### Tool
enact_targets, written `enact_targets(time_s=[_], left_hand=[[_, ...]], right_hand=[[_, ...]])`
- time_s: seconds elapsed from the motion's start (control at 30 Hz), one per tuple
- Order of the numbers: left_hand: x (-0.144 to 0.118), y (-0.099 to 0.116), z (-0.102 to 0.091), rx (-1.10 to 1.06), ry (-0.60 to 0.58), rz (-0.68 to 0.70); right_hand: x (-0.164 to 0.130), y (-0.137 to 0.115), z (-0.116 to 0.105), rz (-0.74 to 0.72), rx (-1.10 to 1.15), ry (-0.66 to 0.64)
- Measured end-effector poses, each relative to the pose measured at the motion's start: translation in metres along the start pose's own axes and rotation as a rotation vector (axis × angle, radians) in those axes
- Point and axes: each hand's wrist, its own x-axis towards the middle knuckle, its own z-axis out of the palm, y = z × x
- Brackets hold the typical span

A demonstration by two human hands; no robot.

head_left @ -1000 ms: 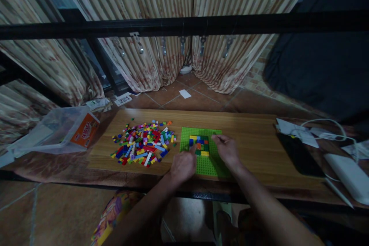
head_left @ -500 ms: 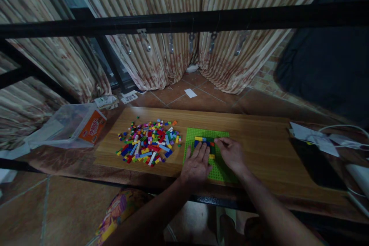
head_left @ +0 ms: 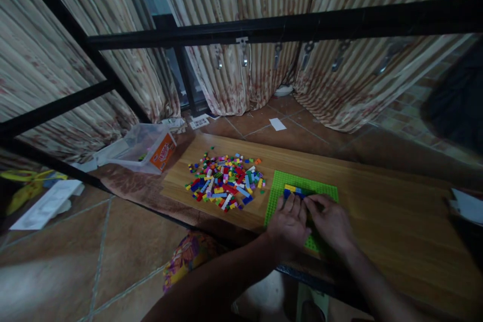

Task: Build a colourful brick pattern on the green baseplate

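Note:
A green studded baseplate lies on the wooden board, with rows of toy bricks on it, yellow and blue ones showing at the far side. My left hand rests over the plate, its fingers bent, together and pressed on the near side of these bricks. Right beside it is my right hand, thumb and fingers pinched at the bricks' right end. Whatever sits between those fingertips is hidden. Both hands cover most of the built part.
Left of the plate spreads a pile of loose mixed bricks on the wooden board. Beyond it stands a clear plastic box with an orange label. A black metal rail with hanging clips crosses in front of curtains. White papers lie far right.
The view has swung left, so everything appears further right. My left hand's fingers have gone from lying flat to bent, and my right hand has come closer to them.

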Motion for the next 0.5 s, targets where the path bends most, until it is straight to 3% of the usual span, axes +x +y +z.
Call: enact_targets(time_s=[0.33,0.5], left_hand=[[-0.001,0.0,0.005,-0.096,0.094,-0.005],[-0.008,0.001,0.005,-0.153,0.098,-0.059]], right_hand=[[0.001,0.001,0.001,-0.025,0.038,0.028],[0.007,-0.014,0.002,-0.078,0.078,-0.022]])
